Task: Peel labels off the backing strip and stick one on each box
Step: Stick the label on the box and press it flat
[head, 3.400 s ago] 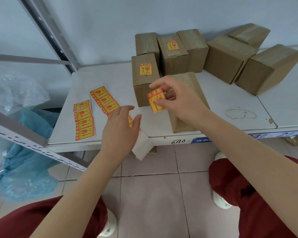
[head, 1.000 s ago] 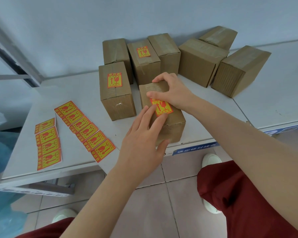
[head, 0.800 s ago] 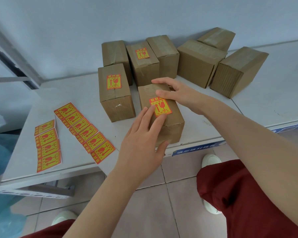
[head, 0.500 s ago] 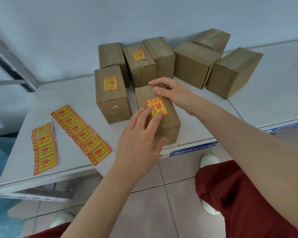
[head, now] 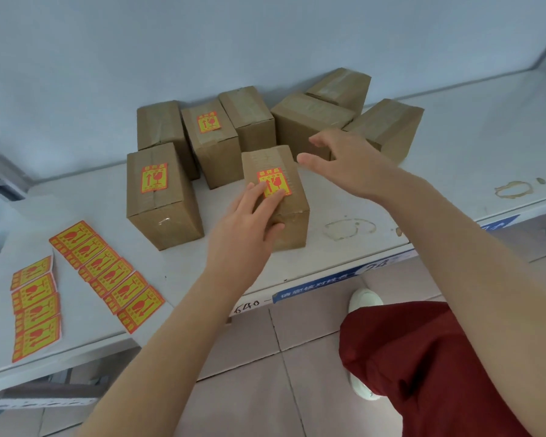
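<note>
Head view: 8 brown cardboard boxes stand on a white shelf [head: 438, 171] against a pale wall. The nearest box [head: 292, 222] stands close to the shelf's front edge and carries a yellow-and-red label [head: 270, 179] on its top face. The left hand [head: 246, 222] lies over the near end of this box, its fingers [head: 256, 192] straight and close together, their tips pressing flat on the lower part of the label. The right hand [head: 350, 162] hovers just right of the box and behind it, with its fingers spread and relaxed, holding nothing and touching no box that I can see.

To the left stands a second labelled box [head: 161, 212], apart from the first. Behind it, a third labelled box [head: 216, 152] stands in the back row between 2 plain ones. 3 more plain boxes cluster at the right rear, the closest [head: 391, 121] just beyond the right hand.

2 strips of unused labels lie flat on the left part of the shelf: a long strip [head: 108, 274] of 6, set diagonally, and a short strip [head: 35, 307] of 4 beside it, near the left edge.

2 ring-shaped stains [head: 350, 228] mark the shelf on the right. A blue tag [head: 322, 283] runs along the front edge. Below are a tiled floor [head: 249, 373], red trousers [head: 423, 357] and a white shoe [head: 364, 299].
</note>
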